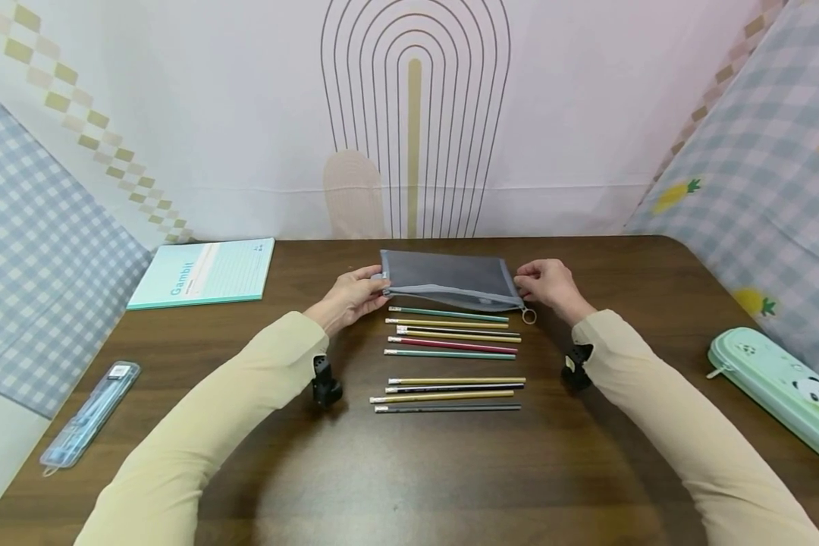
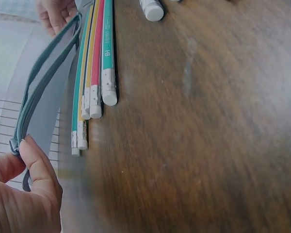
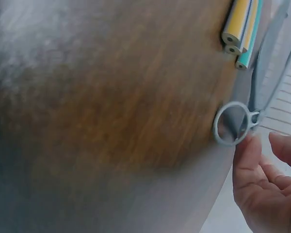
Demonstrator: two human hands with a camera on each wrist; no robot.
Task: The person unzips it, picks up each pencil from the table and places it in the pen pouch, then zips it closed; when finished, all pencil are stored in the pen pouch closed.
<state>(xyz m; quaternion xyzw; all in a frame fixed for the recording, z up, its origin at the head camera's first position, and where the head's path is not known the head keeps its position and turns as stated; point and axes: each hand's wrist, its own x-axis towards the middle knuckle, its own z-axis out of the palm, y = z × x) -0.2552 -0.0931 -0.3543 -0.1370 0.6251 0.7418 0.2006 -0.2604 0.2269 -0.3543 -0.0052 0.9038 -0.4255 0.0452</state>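
Observation:
A grey translucent zip pouch (image 1: pixel 444 274) is at the far middle of the table, its zipped side toward me and the zipper edges parted. My left hand (image 1: pixel 351 296) pinches its left end; in the left wrist view, thumb and finger meet at the end of the zipper (image 2: pixel 26 114). At the right end is my right hand (image 1: pixel 553 287), thumb and finger apart, a fingertip right at the corner by the zipper's ring pull (image 3: pixel 231 123). Several pencils with eraser ends, including a red pencil (image 1: pixel 450 345) and a gold pencil (image 1: pixel 453 381), lie in two groups nearer me.
A pale blue notebook (image 1: pixel 221 273) lies at the back left. Closer on the left is a clear blue case (image 1: pixel 92 417). A green panda pencil case (image 1: pixel 778 394) sits by the right edge. A patterned cloth (image 1: pixel 246 114) hangs behind the table.

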